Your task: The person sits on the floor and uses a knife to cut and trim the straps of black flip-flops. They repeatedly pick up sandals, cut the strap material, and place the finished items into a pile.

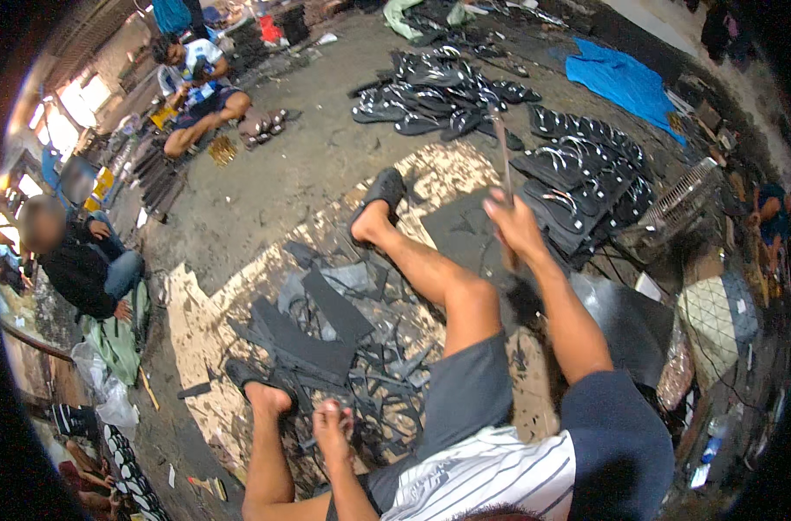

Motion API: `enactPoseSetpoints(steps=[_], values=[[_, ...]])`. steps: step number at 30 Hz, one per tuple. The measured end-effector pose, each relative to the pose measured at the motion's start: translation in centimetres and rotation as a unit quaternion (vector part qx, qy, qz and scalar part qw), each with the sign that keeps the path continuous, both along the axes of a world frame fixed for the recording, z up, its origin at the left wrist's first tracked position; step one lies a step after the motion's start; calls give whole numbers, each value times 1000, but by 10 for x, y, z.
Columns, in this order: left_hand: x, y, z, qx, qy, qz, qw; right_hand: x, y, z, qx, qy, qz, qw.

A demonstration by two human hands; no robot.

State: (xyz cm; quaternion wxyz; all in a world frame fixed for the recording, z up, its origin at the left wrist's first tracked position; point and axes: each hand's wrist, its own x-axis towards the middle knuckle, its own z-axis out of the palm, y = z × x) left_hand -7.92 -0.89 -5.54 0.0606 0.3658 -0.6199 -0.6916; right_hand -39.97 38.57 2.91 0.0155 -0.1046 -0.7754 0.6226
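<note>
My right hand (515,224) is raised, closed around a long, thin tool (501,143) that points away from me; its exact kind is not clear. Below and left of this hand lies a flat dark sheet (456,226). My left hand (330,425) is near my left foot, above black scraps (391,404), with its fingers curled together. Whatever it may hold is too small to make out. Between my legs, larger black cut pieces (300,339) lie on a worn, pale board (200,334).
Piles of black sandal-like pieces with white straps (439,95) lie ahead, more (582,187) at right. A fan-like grille (682,191) and a blue sheet (621,82) are beyond. One person (82,260) sits at left, another (200,87) far left.
</note>
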Motion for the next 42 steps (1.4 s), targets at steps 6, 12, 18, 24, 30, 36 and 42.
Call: enactPoseSetpoints(steps=[6, 12, 18, 24, 30, 36, 42], values=[[-22, 36, -63, -89, -114, -200, 969, 82, 136, -234, 462, -16, 51, 885], [-8, 45, -92, -271, -228, -494, 794, 71, 155, -230, 345, 93, -194, 914], [-38, 52, -100, -251, -286, -549, 745, -10, 283, -200, 139, -95, -515, 840], [-42, 46, -96, -274, -276, -550, 739, -77, 267, -128, 290, -85, -530, 793], [-57, 58, -101, -250, -258, -607, 708, -179, 363, -155, 205, 152, -388, 886], [-50, 31, -80, -248, -330, -609, 677, -295, -20, -176, 396, 206, 163, 880], [-44, 44, -94, -222, -317, -598, 701, -232, -262, -206, 665, 42, 421, 615]])
